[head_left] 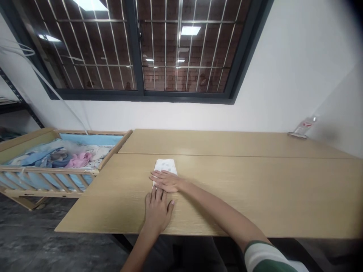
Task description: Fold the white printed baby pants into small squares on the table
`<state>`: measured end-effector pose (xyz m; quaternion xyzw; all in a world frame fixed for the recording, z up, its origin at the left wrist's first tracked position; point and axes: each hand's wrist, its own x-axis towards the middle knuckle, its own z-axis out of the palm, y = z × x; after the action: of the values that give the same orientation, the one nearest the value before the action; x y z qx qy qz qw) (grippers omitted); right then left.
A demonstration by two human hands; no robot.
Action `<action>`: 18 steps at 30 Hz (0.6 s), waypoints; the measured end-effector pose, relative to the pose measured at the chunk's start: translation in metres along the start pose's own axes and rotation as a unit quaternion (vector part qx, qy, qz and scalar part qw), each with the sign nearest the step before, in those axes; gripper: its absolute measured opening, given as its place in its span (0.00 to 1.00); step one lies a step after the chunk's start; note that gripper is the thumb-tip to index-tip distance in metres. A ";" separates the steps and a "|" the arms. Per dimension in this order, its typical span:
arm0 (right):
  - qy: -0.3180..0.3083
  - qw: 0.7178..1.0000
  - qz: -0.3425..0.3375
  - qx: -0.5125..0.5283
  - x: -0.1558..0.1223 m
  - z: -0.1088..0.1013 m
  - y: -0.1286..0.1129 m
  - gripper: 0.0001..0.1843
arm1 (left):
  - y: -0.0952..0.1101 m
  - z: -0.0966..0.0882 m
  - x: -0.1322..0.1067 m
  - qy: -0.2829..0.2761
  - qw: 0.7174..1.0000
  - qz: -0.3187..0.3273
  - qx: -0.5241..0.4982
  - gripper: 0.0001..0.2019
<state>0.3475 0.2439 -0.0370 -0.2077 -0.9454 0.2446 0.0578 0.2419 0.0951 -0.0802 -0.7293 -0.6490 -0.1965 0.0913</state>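
A small folded white cloth (166, 166) with a faint print lies on the wooden table (255, 189). My right hand (167, 181) lies flat across the cloth's near end, fingers stretched out to the left. My left hand (157, 211) rests flat on the table just in front of it, its fingertips reaching under the right hand at the cloth's near edge. Neither hand grips anything.
A wooden baby crib (56, 166) with blue padding and a pile of baby clothes (70, 158) stands against the table's left side. A clear plastic object (302, 128) sits at the table's far right by the wall. A barred window is behind.
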 end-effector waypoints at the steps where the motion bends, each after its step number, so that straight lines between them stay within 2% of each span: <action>1: 0.002 1.000 0.008 -0.012 0.002 -0.002 0.005 0.31 | 0.000 0.000 0.000 0.000 1.000 -0.003 -0.001 0.27; 8: 0.029 0.996 0.044 -0.070 0.018 -0.015 0.042 0.32 | -0.002 0.005 0.001 -0.016 1.000 -0.010 -0.014 0.29; 12: 0.048 0.994 0.049 -0.089 0.025 -0.019 0.064 0.33 | -0.002 0.005 0.000 -0.003 1.000 -0.010 -0.012 0.28; 18: 0.045 0.991 0.079 -0.097 0.030 -0.024 0.077 0.36 | 0.000 0.001 0.000 -0.009 1.000 -0.016 -0.014 0.28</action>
<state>0.3538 0.3278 -0.0534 -0.2969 -0.9418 0.1456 0.0603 0.2417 0.0954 -0.0816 -0.7219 -0.6584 -0.2005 0.0717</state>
